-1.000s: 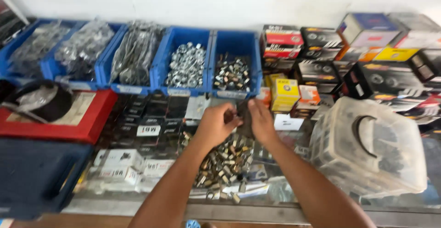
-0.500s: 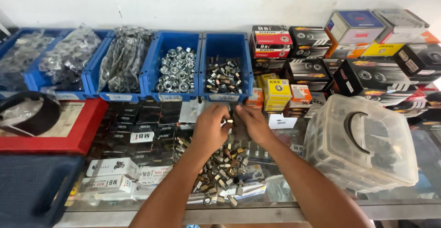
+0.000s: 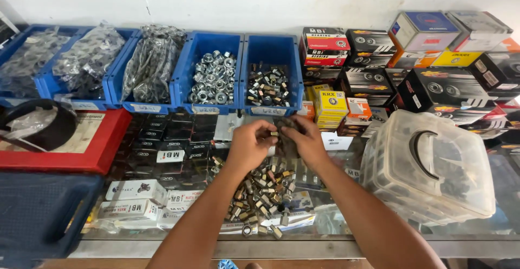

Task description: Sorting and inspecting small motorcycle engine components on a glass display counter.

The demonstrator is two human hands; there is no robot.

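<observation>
Left hand: we see our left hand (image 3: pixel 250 143) raised over the surface (image 3: pixel 336 225), fingers curled inward, grip pinched on a small metal piece (image 3: pixel 274 134) at the fingertips.
Right hand: our right hand (image 3: pixel 304 139) meets the left just beside it, grip clenched around a dark bundle (image 3: pixel 286 133); we cannot tell what the bundle is.
Small metal piece: it sits between the two hands, above the pile and just in front of the bins.
Pile: a heap of loose nuts and bolts (image 3: pixel 262 193) lies on the surface directly below both wrists, spreading toward the near edge.
Bins: a row of blue bins stands against the wall. The bin of silver nuts (image 3: pixel 212 82) and the bin of mixed bolts (image 3: pixel 269 86) stand side by side, nearest to the hands. The bins further left hold bagged parts (image 3: pixel 149 66).
Boxes: stacked cardboard boxes (image 3: pixel 374 68) fill the right rear; a yellow box (image 3: pixel 330 105) stands near the right hand.
Container: a clear plastic container (image 3: pixel 428 166) rests on its side at the right.
Tray: a red tray (image 3: pixel 81 144) at the left carries a black ring (image 3: pixel 38 125).
</observation>
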